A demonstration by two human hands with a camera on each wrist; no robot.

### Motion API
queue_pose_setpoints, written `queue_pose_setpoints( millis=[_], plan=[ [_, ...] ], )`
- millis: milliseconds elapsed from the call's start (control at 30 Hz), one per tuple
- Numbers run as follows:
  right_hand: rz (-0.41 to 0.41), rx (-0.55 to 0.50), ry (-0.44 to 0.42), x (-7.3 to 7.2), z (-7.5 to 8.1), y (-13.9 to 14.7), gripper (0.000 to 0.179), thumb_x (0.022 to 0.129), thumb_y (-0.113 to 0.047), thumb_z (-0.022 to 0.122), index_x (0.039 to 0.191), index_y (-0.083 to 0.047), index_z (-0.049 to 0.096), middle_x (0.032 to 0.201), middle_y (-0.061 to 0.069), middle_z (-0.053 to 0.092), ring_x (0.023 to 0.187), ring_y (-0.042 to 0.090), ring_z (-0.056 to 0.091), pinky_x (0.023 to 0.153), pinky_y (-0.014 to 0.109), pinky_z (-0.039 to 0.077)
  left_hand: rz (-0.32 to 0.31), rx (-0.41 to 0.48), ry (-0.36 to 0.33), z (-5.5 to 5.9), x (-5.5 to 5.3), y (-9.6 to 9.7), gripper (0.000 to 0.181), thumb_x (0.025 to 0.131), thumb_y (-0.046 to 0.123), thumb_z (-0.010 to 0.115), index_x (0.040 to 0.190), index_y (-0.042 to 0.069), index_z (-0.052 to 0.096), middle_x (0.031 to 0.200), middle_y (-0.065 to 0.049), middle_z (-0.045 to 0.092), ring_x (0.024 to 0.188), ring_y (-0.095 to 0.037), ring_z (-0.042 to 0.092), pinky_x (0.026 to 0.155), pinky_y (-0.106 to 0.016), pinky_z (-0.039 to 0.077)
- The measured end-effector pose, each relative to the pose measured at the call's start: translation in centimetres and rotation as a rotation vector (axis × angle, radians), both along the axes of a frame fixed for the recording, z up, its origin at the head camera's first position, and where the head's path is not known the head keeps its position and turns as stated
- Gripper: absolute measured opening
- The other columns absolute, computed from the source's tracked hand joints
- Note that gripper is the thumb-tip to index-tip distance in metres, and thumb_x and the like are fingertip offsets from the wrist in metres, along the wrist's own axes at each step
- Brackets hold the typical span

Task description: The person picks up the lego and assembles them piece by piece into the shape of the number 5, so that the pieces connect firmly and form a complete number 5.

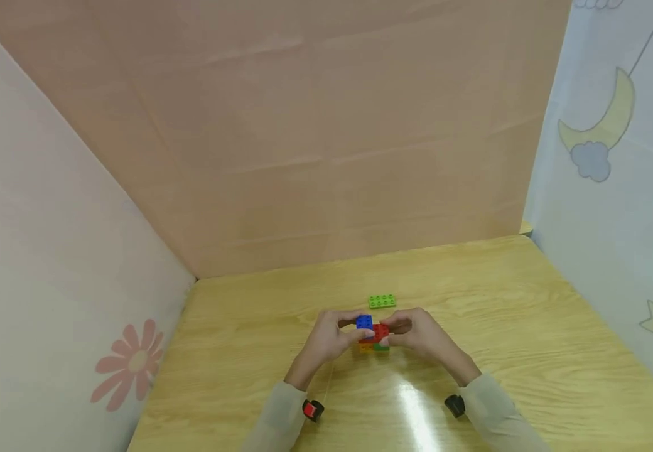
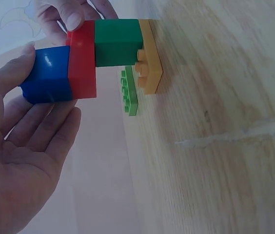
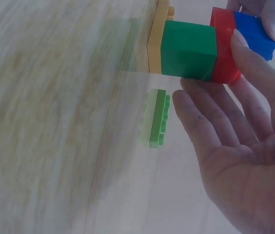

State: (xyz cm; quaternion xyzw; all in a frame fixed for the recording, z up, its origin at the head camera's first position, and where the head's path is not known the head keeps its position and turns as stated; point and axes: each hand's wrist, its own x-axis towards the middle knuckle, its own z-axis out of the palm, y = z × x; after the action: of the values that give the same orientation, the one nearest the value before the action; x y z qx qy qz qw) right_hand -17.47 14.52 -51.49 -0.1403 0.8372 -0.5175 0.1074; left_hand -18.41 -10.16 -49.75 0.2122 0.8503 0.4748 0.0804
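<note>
A stack of toy building bricks stands on the table between both hands. At its base is a flat orange-yellow brick [image 2: 151,63], and a tall green brick [image 2: 118,44] sits on one end of it. Across the green one lies a red brick [image 2: 83,66], overhanging to the left. On the red brick's left end is a blue brick [image 2: 49,73], which my left hand [image 1: 328,338] pinches between thumb and fingers. My right hand [image 1: 424,334] holds the red brick's right end, thumb on the near side and fingers behind.
Just beyond the stack, a flat light green brick [image 1: 382,301] lies studs up on the wooden table [image 1: 247,351]. A tan panel [image 1: 326,157] rises at the back edge. Decorated pale walls stand at the left and right. Black bands [image 1: 313,410] are on both wrists.
</note>
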Motion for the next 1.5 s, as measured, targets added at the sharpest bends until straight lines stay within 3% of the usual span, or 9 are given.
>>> queue_pose_setpoints(
  millis=[267, 500, 867, 1200, 1333, 1500],
  plan=[
    [-0.001, 0.0, 0.005, 0.0, -0.3, 0.2, 0.038, 0.089, -0.022, 0.086, 0.12, -0.002, 0.076, 0.122, 0.019, 0.076, 0.11, 0.036, 0.076, 0.094, 0.045, 0.063, 0.01, -0.006, -0.001, -0.3, 0.2, 0.2, 0.055, 0.092, 0.04, 0.08, 0.135, 0.008, 0.071, 0.123, -0.007, 0.079, 0.126, -0.033, 0.07, 0.096, -0.042, 0.063],
    [0.009, -0.006, 0.014, -0.2, -0.3, 0.1, 0.039, 0.089, -0.022, 0.085, 0.121, -0.002, 0.076, 0.123, 0.02, 0.075, 0.11, 0.036, 0.076, 0.092, 0.041, 0.064, 0.025, 0.054, -0.021, -0.7, 0.1, 0.0, 0.044, 0.092, 0.039, 0.082, 0.129, 0.017, 0.076, 0.124, -0.005, 0.078, 0.127, -0.034, 0.069, 0.1, -0.048, 0.061],
    [0.042, -0.023, 0.007, -0.1, -0.6, 0.4, 0.041, 0.09, -0.026, 0.085, 0.122, -0.003, 0.075, 0.125, 0.019, 0.075, 0.112, 0.036, 0.075, 0.096, 0.044, 0.063, 0.048, 0.246, -0.016, -2.7, 0.9, -0.1, 0.041, 0.092, 0.035, 0.082, 0.129, 0.019, 0.075, 0.126, -0.004, 0.077, 0.117, -0.028, 0.074, 0.101, -0.043, 0.061],
    [0.121, 0.001, 0.044, -0.9, -0.3, 0.6, 0.036, 0.092, -0.029, 0.083, 0.122, -0.011, 0.074, 0.121, 0.01, 0.077, 0.112, 0.028, 0.075, 0.096, 0.038, 0.063, 0.063, 0.317, -0.053, -2.7, 0.6, -0.1, 0.037, 0.091, 0.032, 0.084, 0.125, 0.02, 0.077, 0.122, -0.004, 0.078, 0.115, -0.028, 0.074, 0.1, -0.031, 0.061],
    [0.151, 0.068, 0.111, -1.2, -0.1, 1.0, 0.038, 0.094, -0.036, 0.08, 0.123, -0.012, 0.074, 0.123, 0.008, 0.076, 0.118, 0.033, 0.072, 0.102, 0.051, 0.059, 0.074, 0.322, -0.063, -2.8, 0.7, -0.1, 0.037, 0.09, 0.031, 0.084, 0.125, 0.019, 0.077, 0.122, -0.004, 0.078, 0.115, -0.029, 0.074, 0.098, -0.029, 0.061],
    [0.118, 0.109, 0.18, -1.5, 0.3, 1.9, 0.043, 0.096, -0.044, 0.076, 0.124, -0.011, 0.074, 0.13, 0.009, 0.074, 0.133, 0.042, 0.063, 0.114, 0.067, 0.046, 0.081, 0.3, -0.065, -2.8, 0.8, 0.1, 0.037, 0.09, 0.033, 0.085, 0.125, 0.02, 0.077, 0.121, -0.003, 0.078, 0.113, -0.025, 0.075, 0.099, -0.031, 0.061]
  ],
)
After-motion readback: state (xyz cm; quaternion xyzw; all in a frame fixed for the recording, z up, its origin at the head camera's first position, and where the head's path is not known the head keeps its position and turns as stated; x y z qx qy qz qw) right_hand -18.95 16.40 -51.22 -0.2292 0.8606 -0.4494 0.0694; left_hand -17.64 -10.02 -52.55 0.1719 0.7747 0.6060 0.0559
